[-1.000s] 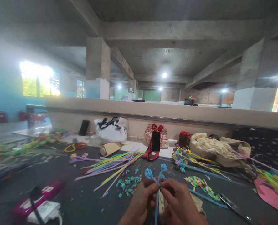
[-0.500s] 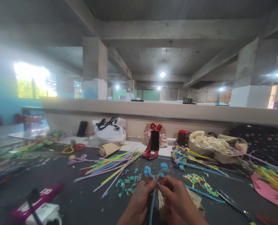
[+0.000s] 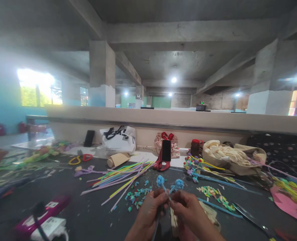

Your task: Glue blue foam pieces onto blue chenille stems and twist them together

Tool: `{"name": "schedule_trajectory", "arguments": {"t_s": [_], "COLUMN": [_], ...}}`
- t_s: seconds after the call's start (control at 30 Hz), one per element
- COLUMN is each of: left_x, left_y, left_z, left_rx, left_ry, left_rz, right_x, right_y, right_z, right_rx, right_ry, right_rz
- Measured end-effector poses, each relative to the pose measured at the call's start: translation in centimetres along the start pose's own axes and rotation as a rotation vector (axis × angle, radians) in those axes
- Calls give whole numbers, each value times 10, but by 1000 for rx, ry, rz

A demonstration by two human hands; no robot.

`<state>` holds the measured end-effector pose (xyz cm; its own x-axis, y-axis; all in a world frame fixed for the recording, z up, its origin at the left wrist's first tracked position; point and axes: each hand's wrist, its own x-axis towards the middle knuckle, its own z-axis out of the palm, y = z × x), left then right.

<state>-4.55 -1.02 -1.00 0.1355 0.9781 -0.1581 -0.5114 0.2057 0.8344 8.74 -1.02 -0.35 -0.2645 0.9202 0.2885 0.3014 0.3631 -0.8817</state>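
Table (image 3: 93, 216): 1, dark-topped, work held above its near side. Left hand (image 3: 152, 207) and right hand (image 3: 187, 209): 2, fingertips close together, each closed in a narrow pinch on the blue stems (image 3: 172, 190) between them. Heads already shaped at the stem tops, standing apart. Join lies under the fingers; cannot tell whether it is fixed. Judged part-way: shaping done on the visible heads, joining unsettled.

Counts, largest down:
- Dotted bag (image 3: 276, 159): 1, far right.
- Basket (image 3: 241, 167): 1, with pale cloth.
- White bag (image 3: 123, 140): 1, at the back.
- Loose stems (image 3: 124, 179): 1 pile, no heads seen on them; overlap too heavy to count singly.
- Bunch (image 3: 192, 167): 1, several small purple and red heads, overlapping.
- Phones (image 3: 166, 150): 2, one mid-table, one left of the white bag.
- Jar (image 3: 195, 149): 1, red lid.
- Blue heads (image 3: 160, 180): 2 clear; a third may be hidden.
- Clippings (image 3: 138, 196): 2 heaps, one blue-green, one pastel; pieces uncounted.
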Motion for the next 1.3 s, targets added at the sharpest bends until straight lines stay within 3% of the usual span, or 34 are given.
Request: {"name": "schedule_trajectory", "arguments": {"t_s": [0.1, 0.27, 0.53, 0.73, 0.97, 1.17, 1.3], "left_x": [-5, -15, -7, -11, -8, -5, -5], "left_y": [-1, 4, 5, 6, 9, 4, 0], "left_z": [4, 11, -3, -2, -5, -7, -7], "left_rx": [-35, 6, 154, 232, 367, 407, 418], "left_ry": [3, -133, -301, -234, -315, -299, -282], "left_rz": [45, 28, -125, -37, -141, -141, -154], "right_x": [1, -1, -8, -8, -5, -6, -2], "right_y": [4, 6, -13, -6, -2, -14, -20], "right_z": [1, -3, -24, -26, -28, -37, -54], "right_rx": [61, 134, -402, -464, -515, -498, -640], "right_ry": [-23, -130, -68, -39, -42, -231, -368], "right_rz": [38, 24, -336, -393, -483, -412, -425]}}
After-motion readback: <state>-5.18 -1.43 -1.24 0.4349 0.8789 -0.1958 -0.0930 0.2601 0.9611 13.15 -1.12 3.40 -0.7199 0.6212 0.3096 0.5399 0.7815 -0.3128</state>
